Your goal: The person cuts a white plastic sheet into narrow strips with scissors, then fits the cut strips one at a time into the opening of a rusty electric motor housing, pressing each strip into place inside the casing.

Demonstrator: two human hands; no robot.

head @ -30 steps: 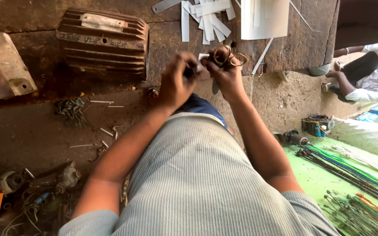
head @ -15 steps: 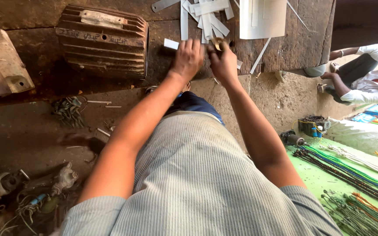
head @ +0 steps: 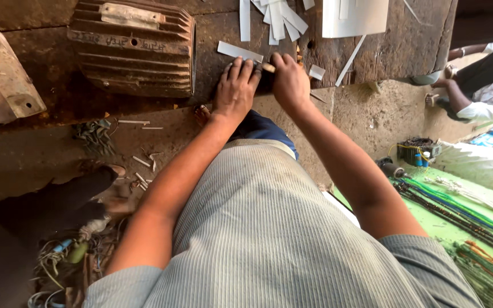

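My left hand (head: 236,85) lies flat, fingers stretched out, on the dark wooden bench (head: 212,34), just below a white paper strip (head: 239,51). Beside it, my right hand (head: 290,81) is closed around a small tan-handled tool (head: 267,67) whose tip pokes out between the two hands. What lies under the palms is hidden. A pile of white paper strips (head: 278,14) sits just beyond my fingers, and a small white scrap (head: 316,72) rests right of my right hand.
A rusty ribbed motor housing (head: 132,48) stands left of my hands, a rusty metal plate (head: 1,85) further left. A white sheet (head: 355,17) leans behind. Wire scraps (head: 95,136) litter the floor. Another person (head: 480,85) sits at right, by a green mat (head: 429,228) with wire bundles.
Both hands went from being raised together in front of me down onto the bench. My left hand opened and laid flat; the right stays closed on the tool.
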